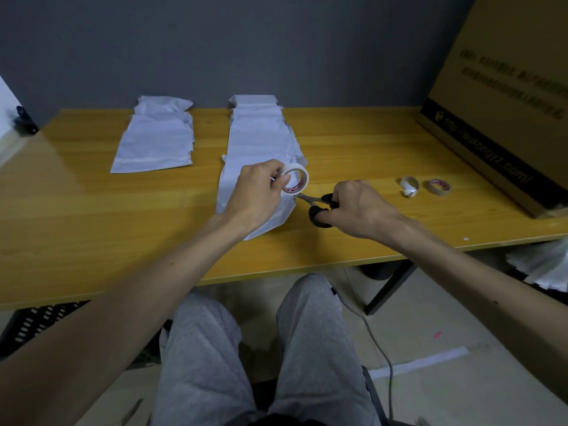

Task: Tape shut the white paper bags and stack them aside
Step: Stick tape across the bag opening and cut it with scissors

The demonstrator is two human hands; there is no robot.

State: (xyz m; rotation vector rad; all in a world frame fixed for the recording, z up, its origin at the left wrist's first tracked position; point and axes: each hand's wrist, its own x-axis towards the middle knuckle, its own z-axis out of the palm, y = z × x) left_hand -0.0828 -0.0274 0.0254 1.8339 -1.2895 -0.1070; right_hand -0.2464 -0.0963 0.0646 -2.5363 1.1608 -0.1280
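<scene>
A roll of tape [294, 168] was held over the near end of the bags by the left hand [258, 192], with thumb and fingers clamped round the ring. Scissors [318, 215] were gripped in the right hand [359, 207], fingers curled through the black loops and blades pointed at the roll's five o'clock edge; a strip was judged ready to be cut. The bags to be sealed [261, 139] lay in an overlapping row on the table [92, 195], running from under the hands toward twelve o'clock. A second pile [153, 142] lay flat at ten o'clock. The paper was judged light, limp and easily creased, best pressed flat and taken at the folded mouth. A spare roll [439, 187] lay at three o'clock, near a cardboard box [507, 103].
</scene>
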